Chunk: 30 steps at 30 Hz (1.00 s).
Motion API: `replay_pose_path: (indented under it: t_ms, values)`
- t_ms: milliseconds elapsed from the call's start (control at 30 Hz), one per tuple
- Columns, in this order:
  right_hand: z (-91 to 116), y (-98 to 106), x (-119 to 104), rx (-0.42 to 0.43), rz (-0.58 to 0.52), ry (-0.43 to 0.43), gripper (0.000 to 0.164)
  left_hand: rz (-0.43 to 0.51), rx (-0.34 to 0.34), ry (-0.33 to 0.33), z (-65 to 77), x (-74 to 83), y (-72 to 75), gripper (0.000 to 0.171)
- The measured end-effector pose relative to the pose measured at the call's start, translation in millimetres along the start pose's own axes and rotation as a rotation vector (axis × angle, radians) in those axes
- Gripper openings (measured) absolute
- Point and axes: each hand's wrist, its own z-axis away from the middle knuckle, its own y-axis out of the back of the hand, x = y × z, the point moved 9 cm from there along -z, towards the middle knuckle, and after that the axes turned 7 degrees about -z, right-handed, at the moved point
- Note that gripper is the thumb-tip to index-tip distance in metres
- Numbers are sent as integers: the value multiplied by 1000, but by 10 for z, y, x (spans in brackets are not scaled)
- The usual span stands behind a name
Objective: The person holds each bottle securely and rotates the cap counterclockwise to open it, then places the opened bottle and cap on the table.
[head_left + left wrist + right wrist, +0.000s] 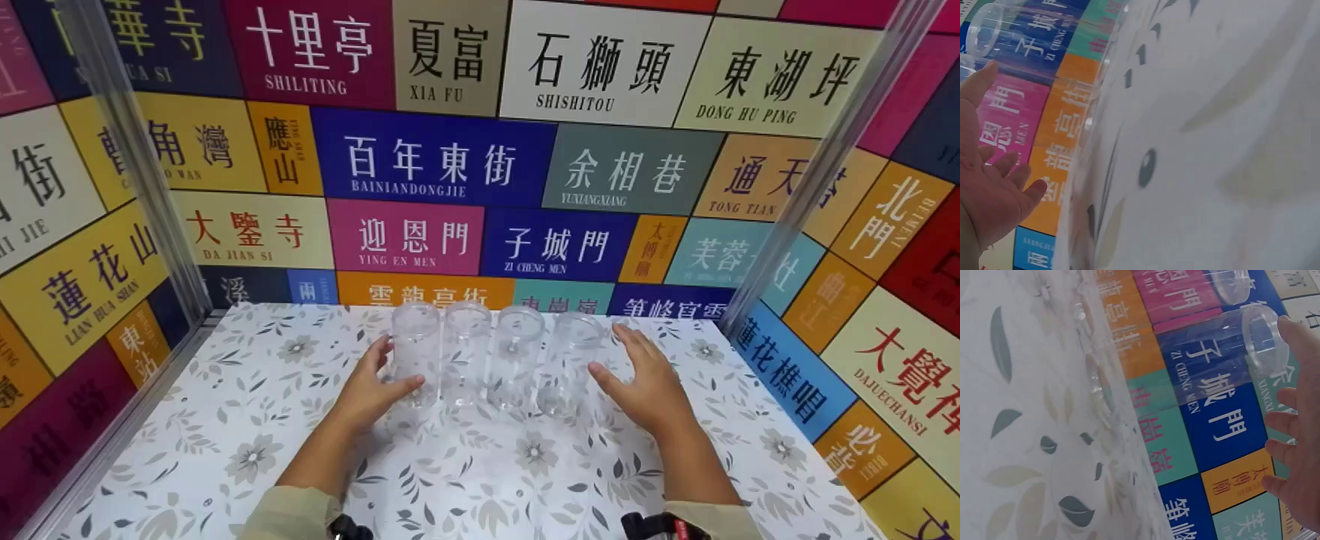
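Several clear plastic jars stand upright in a row on the table, from the leftmost jar [415, 356] to the rightmost jar [571, 364]. My left hand [373, 386] is at the left side of the leftmost jar, thumb stretched across its front and fingers spread. The left wrist view shows the thumb [979, 83] near a jar and the other fingers loosely bent, holding nothing. To the right of the row, my right hand [643, 382] faces the rightmost jar with thumb and fingers apart. In the right wrist view, that jar [1219, 354] has its rim near the thumb tip.
A white cloth with grey flowers and leaves [259, 454] covers the table. Colourful panels with place names [435, 161] wall in the back and both sides. Clear corner posts rise at the back left [161, 172] and back right [825, 150].
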Motion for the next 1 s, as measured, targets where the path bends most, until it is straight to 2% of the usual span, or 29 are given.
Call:
replay_pose_path:
  t_ms: [167, 333, 533, 800, 867, 1000]
  values:
    - [45, 82, -193, 44, -56, 40, 87, 64, -8, 42, -64, -56, -74, 117]
    - [89, 106, -421, 95, -91, 123, 81, 67, -4, 44, -67, -60, -113, 102]
    - [130, 48, -592, 86, -114, 158, 81, 76, -1, 62, 17, -43, -106, 89]
    - [207, 28, -703, 95, -119, 245, 80, 52, -30, 93, 175, 7, -59, 97]
    - [228, 31, -717, 97, -119, 251, 80, 37, -37, 78, 206, 46, -55, 98]
    - [258, 30, -760, 95, -119, 267, 80, 28, -34, 4, 259, 153, -51, 93]
